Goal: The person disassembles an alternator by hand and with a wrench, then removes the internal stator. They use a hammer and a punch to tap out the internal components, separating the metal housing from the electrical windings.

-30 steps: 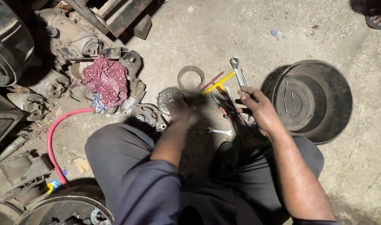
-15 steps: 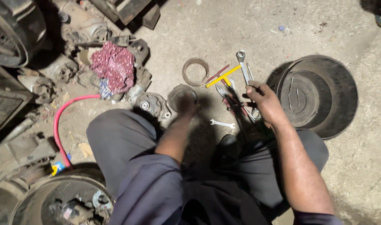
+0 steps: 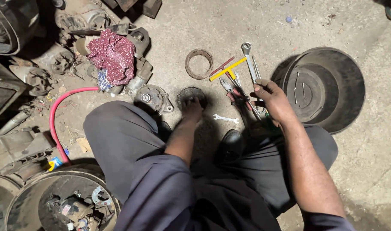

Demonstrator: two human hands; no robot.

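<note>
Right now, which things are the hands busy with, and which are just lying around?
In use:
left hand on the round dark metal disc part
right hand among the pile of hand tools

Lying about:
rusty wire ring
red patterned cloth
black round rubber tub
red hose
small silver spanner

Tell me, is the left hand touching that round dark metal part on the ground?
Touching. The head view shows the left hand resting its fingers on the lower edge of the round dark part, with no gap between them.

Shiny metal spanner (image 3: pixel 249 60), rough concrete floor (image 3: pixel 229 25)
</note>
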